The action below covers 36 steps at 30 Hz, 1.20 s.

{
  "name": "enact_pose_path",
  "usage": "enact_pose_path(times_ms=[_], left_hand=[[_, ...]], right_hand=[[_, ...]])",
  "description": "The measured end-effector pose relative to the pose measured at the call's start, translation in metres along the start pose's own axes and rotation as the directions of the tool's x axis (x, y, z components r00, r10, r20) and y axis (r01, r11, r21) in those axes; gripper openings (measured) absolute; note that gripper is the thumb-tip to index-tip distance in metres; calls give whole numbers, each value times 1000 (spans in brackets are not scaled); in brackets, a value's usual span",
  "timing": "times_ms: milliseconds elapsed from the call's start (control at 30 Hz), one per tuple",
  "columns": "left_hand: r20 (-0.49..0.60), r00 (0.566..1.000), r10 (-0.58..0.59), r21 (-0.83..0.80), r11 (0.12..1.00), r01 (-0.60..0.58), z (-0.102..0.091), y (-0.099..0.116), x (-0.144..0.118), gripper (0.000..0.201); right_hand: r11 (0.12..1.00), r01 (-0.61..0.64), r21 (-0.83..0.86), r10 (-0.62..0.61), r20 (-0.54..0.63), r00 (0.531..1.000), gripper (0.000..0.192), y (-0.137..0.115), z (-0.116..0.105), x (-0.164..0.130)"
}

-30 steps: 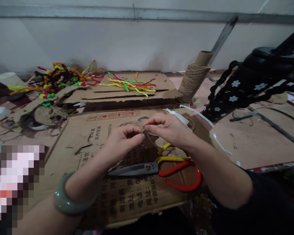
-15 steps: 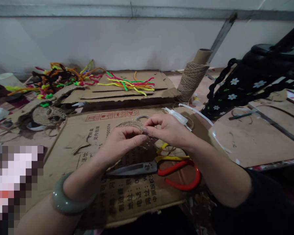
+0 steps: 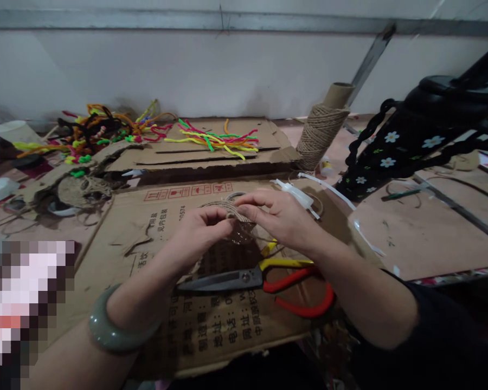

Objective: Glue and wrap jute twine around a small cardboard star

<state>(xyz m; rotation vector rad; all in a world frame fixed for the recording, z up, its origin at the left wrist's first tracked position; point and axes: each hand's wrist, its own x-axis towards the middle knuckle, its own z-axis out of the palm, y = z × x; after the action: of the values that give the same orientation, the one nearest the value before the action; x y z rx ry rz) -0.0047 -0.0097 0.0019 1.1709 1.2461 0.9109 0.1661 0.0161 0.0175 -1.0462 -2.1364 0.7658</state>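
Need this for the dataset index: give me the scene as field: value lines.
left hand: pinching coiled twine
right hand: thumb and forefinger at the same coil
wrist: green-grey bangle, left arm
tool: scissors, red and yellow handles, lying on the printed cardboard, blades pointing left
materials: bright fuzzy stems beyond the hands; twine spool to their right
far right: black flowered tumbler
unclear: exact grip, partly hidden
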Motion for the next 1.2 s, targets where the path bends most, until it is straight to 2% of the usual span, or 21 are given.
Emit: enact_pose_path(times_ms=[100,200,333,433,567,633,767,867,1067,1200], left_hand=[[-66,997,27,-77,997,-32,-2,3,1,15],[-128,990,52,-129,989,-68,-4,4,2,15],[-163,985,57,-159,984,-83,-5,3,3,14],[-168,983,71,-180,979,-101,-6,2,4,17],[-177,979,98,-190,973,-131,-6,1,4,19],[-172,980,100,-181,975,-131,-7,1,4,18],[-159,983,87,-150,982,-111,-7,1,3,16],[-158,983,89,-119,987,-109,-7,1,3,17],[-151,986,74,-170,980,-99,-4,4,1,14],[-153,985,77,-213,971,-109,-3,5,1,14]], right_hand=[[997,-60,-57,59,-8,998,20,-2,-5,-2],[984,-102,-144,109,43,993,25,-4,-8,-4],[974,-143,-175,154,52,987,24,-7,-9,-7],[975,-131,-181,133,0,991,36,-7,-8,-8],[991,-92,-96,101,103,990,51,-5,-5,-9],[992,-78,-101,90,121,988,48,-4,-4,-10],[976,-27,-218,19,-39,999,34,-4,-3,-10],[969,8,-249,-33,-97,995,22,-3,-3,-9],[968,6,-250,-22,-61,998,18,-1,-2,-5],[987,-7,-160,2,-32,999,20,0,-2,-3]])
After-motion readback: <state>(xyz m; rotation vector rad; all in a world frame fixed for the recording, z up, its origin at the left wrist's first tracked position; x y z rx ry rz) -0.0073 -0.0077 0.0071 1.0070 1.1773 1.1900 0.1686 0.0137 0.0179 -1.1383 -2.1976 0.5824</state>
